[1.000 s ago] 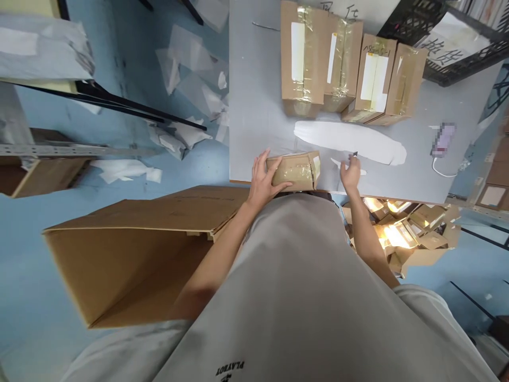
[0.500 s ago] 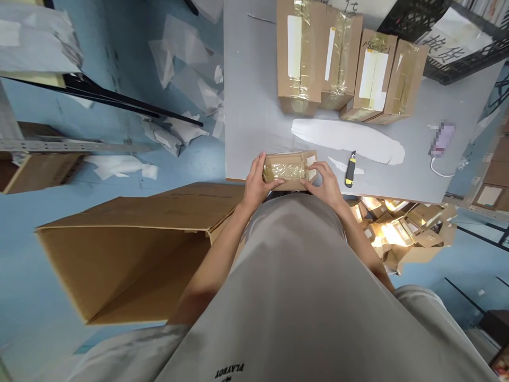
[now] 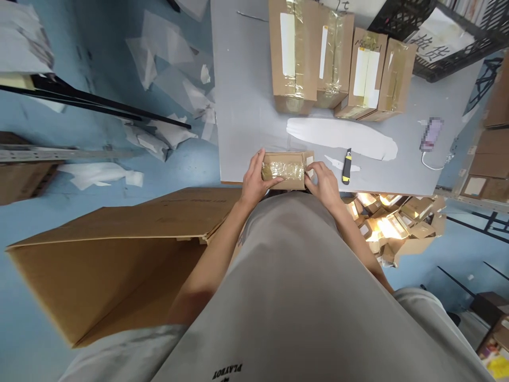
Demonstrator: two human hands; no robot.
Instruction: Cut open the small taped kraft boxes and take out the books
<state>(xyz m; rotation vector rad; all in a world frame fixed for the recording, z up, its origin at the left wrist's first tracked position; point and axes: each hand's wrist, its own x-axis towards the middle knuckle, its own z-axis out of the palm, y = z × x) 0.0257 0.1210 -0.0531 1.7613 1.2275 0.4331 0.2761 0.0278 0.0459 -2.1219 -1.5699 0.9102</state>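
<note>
A small cardboard box (image 3: 284,171) with shiny brown packing tape across it is at the near edge of the grey table (image 3: 250,95). My left hand (image 3: 254,180) grips its left end, thumb lying over the taped face. At the right end, my right hand (image 3: 322,181) has thumb and fingers closed on the box's corner, beside a white label. To the right of that hand lies a black and yellow utility knife (image 3: 347,167) on white paper scraps. A long white sheet of backing paper (image 3: 342,138) lies just beyond the box.
Several taped cardboard boxes (image 3: 294,58) stand at the table's back, beside a black plastic crate (image 3: 429,69). A large open carton (image 3: 119,223) is at lower left. A carton heaped with small boxes (image 3: 397,228) sits below the table's right side. A phone with cable (image 3: 431,135) lies at right.
The view has shifted slightly, moving the surroundings left. My right thumb has drawn in toward the box's right corner. Both hands still hold the box at nearly the same place.
</note>
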